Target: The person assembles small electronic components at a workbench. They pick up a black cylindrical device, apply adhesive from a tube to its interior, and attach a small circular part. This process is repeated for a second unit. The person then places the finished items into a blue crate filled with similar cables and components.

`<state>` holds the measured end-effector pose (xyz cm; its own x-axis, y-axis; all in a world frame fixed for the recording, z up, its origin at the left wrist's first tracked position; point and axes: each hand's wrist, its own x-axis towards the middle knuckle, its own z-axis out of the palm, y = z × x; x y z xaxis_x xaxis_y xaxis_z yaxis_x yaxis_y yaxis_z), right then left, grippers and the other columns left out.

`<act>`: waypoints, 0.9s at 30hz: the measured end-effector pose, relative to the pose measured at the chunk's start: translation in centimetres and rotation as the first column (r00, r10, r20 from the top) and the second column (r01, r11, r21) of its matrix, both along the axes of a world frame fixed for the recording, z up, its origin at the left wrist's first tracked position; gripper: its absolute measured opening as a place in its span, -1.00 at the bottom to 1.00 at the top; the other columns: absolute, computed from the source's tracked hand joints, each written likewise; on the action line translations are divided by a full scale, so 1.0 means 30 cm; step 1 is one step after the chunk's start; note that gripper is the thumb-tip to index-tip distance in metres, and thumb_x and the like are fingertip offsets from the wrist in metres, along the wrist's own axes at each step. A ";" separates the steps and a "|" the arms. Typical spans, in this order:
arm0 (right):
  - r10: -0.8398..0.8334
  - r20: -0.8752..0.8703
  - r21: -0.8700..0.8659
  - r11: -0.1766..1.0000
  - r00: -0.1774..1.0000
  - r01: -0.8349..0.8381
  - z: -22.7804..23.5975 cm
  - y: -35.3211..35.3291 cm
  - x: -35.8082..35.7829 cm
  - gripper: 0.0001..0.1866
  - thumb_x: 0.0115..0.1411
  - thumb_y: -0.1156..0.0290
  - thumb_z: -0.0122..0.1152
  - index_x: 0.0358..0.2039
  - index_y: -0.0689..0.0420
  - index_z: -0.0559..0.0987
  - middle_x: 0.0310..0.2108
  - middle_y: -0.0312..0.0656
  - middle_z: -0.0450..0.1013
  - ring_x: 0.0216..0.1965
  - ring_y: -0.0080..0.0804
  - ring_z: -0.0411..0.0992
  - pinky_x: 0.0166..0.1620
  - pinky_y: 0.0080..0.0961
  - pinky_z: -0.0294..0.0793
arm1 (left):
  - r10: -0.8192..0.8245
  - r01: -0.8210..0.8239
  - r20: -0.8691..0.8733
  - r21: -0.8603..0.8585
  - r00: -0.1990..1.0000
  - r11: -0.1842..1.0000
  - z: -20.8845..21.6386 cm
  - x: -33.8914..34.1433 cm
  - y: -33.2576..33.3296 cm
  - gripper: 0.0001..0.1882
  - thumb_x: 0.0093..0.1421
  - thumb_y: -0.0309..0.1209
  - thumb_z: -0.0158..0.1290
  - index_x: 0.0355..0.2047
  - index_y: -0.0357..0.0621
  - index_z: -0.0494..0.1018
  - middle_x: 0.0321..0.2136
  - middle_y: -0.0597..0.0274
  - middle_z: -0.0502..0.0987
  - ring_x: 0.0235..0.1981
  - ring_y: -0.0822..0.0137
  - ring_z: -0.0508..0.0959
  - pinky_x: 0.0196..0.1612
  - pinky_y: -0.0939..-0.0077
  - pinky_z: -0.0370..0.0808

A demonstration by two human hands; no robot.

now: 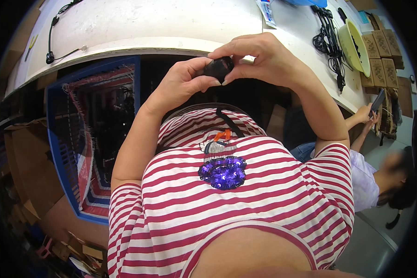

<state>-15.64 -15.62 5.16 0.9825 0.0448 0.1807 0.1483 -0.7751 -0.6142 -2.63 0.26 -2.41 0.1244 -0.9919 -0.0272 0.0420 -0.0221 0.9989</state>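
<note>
Just off the near edge of the white worktable (171, 28), I hold a small, glossy, rounded black piece (219, 68) between both hands. Its exact kind cannot be made out. My left hand (183, 82) pinches it from the left, thumb below and fingers above. From the other side my right hand (263, 58) closes on it with thumb and fingertips, which partly cover it. A small pale bit (248, 59) shows beneath the right hand's fingers; what it is stays unclear.
Black cables (328, 41) lie bundled on the right, beside a yellow-green basin (354, 48) and stacked brown boxes (380, 58). A thin black cable (50, 41) lies far left, near yellow-handled pliers (31, 46). Below stands a blue crate (58, 139). Another person (363, 171) sits at right.
</note>
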 end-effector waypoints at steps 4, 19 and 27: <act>-0.179 -0.136 -0.157 0.975 0.974 0.157 0.013 0.022 -0.022 -0.55 -0.18 0.32 0.39 -0.20 0.09 0.53 -0.43 -0.21 0.48 -0.49 -0.46 0.45 -0.44 -0.62 0.41 | 0.092 -0.092 0.008 -0.063 0.996 0.994 0.003 -0.032 -0.005 -0.83 0.07 -0.47 0.05 -0.30 -0.24 0.43 -0.58 0.46 0.37 -0.57 0.63 0.28 -0.48 0.75 0.26; 0.044 0.090 -0.133 0.991 0.995 -0.032 0.017 0.009 -0.022 -0.59 -0.13 0.54 0.26 -0.17 0.10 0.51 -0.19 -0.17 0.46 -0.24 -0.28 0.47 -0.22 -0.52 0.50 | -0.014 0.015 0.016 -0.111 1.000 0.994 -0.010 -0.001 -0.010 -0.76 0.12 -0.40 0.01 -0.22 -0.26 0.41 -0.50 0.33 0.46 -0.48 0.55 0.39 -0.38 0.68 0.34; -0.125 -0.060 -0.066 0.990 0.990 0.121 0.012 0.013 -0.026 -0.61 -0.12 0.55 0.27 -0.19 0.12 0.52 -0.22 -0.17 0.47 -0.26 -0.34 0.47 -0.23 -0.53 0.50 | 0.039 -0.034 0.048 -0.102 0.998 0.994 -0.024 -0.013 -0.018 -0.75 0.13 -0.39 0.01 -0.21 -0.27 0.41 -0.50 0.31 0.45 -0.48 0.53 0.39 -0.37 0.66 0.36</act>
<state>-16.43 -15.22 5.53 0.9907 -0.0681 0.1178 0.0112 -0.8220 -0.5694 -3.01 -0.27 -3.14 0.1592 -0.9840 0.0798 -0.0089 0.0794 0.9968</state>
